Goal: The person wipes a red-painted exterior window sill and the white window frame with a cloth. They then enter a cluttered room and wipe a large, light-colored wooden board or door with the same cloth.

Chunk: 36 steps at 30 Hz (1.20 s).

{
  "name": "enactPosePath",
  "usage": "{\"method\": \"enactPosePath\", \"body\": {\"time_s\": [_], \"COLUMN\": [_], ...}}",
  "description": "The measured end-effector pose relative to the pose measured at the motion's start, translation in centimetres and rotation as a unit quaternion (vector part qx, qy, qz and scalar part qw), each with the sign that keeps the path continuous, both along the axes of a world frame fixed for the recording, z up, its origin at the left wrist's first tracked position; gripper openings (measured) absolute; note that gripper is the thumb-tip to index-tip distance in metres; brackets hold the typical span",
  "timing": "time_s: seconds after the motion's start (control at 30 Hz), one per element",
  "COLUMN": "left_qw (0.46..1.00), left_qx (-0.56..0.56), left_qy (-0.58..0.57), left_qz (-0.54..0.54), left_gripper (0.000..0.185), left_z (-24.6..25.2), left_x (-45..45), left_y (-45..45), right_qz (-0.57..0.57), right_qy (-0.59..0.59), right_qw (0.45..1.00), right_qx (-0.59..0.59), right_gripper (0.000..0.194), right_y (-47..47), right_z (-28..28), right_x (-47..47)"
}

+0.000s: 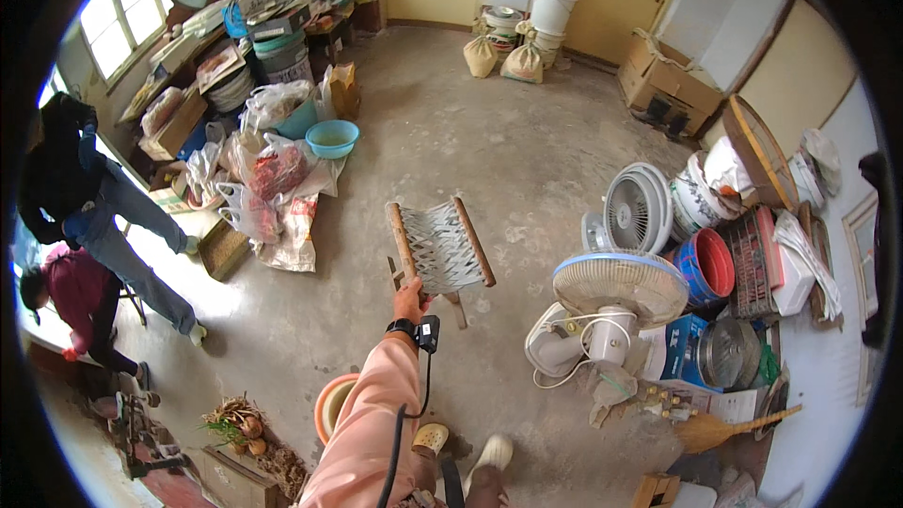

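My left hand (409,300), at the end of a pink sleeve with a watch and a small black cabled device at the wrist, grips the near end of a wooden rail of a folding stool (443,247). The stool has two round wooden rails with a woven pale cord seat between them, and parts of its wooden legs show beneath. It is held out in front of me, over the concrete floor. Whether its legs touch the floor, I cannot tell. My right hand is out of view. An orange-rimmed basin (329,406) lies partly hidden behind my left forearm, near my feet.
Electric fans (621,286), buckets (707,271) and a broom (712,430) line the right side. Plastic bags (275,169) and a blue basin (333,139) stand at left. Two people are at far left, one standing (106,204), one bending (74,289). Onions (252,428) lie lower left.
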<state>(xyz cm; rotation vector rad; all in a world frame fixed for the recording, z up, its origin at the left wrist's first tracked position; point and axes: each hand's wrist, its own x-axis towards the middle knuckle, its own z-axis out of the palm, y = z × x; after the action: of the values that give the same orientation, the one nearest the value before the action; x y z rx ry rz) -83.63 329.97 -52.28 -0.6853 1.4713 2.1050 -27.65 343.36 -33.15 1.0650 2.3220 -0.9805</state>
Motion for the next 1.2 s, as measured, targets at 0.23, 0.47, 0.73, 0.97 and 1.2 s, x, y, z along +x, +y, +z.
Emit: {"method": "enactPosePath", "body": {"time_s": [0.23,0.47,0.73,0.97,1.2], "left_qw": [0.765,0.9,0.97,0.963,0.964], "left_qx": [-0.465,-0.11,-0.146,-0.18,-0.034], "left_qy": [0.389,0.369,-0.046,-0.199,-0.262], "left_qz": [-0.218,-0.203,-0.187,0.002,0.036], "left_gripper": [0.045,0.028,0.029,0.024,0.031], "left_z": [6.1,22.0,12.8,10.3,13.3], "left_x": [-7.7,3.1,34.8,55.9,61.6], "left_y": [-0.9,-5.3,-20.9,-32.1,-29.6], "right_qz": [0.128,0.314,0.317,0.283,0.457], "right_qy": [0.064,0.417,0.266,0.19,0.279], "right_qw": [0.976,0.832,0.849,0.882,0.783], "right_qx": [-0.164,0.187,0.327,0.327,0.317], "right_gripper": [0.053,0.06,0.068,0.066,0.056], "right_y": [9.0,13.8,9.0,4.8,4.5], "right_z": [3.3,19.9,31.2,30.1,23.2], "right_x": [-15.5,-59.4,-74.7,-74.1,-66.7]}}
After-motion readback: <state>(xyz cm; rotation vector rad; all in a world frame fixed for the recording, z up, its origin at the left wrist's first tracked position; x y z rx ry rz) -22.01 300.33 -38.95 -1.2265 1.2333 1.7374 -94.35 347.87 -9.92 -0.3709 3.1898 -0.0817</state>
